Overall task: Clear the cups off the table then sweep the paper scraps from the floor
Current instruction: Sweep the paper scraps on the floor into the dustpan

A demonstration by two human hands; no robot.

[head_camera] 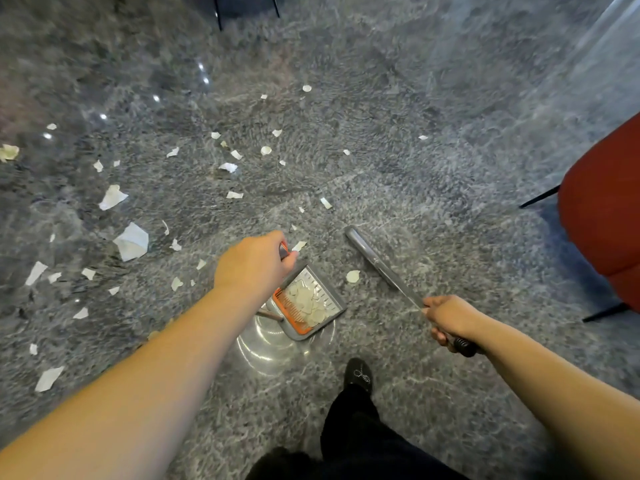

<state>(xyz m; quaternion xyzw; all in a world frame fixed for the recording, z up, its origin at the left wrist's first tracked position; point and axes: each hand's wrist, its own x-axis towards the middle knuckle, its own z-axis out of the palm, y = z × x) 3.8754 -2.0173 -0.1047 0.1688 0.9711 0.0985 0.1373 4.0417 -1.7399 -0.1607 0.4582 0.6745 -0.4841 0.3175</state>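
The grey marbled floor [398, 98] fills the view and carries everything here. A red chair [602, 216] stands at its right edge on thin black legs; another dark chair's legs [218, 12] show at the top edge. The person's dark trouser leg and black shoe [359, 374] stand at the bottom middle.

The left hand [254, 263] is curled round the top of the dustpan handle, fingers grasping it. The dustpan [311, 303], grey with an orange comb strip, sits on the floor in the lower middle, just in front of the shoe, with a heap of scraps lying inside it. The right hand [450, 320] is clenched round the broom [381, 265] handle near its black end grip; the broom's grey head lies low on the floor just right of the dustpan.

White paper scraps [131, 241] are strewn over the left half and the middle of the floor, the biggest pieces towards the left edge, smaller bits towards the middle. One scrap [353, 276] lies between dustpan and broom, and one [299, 245] just beside the left hand's fingers.
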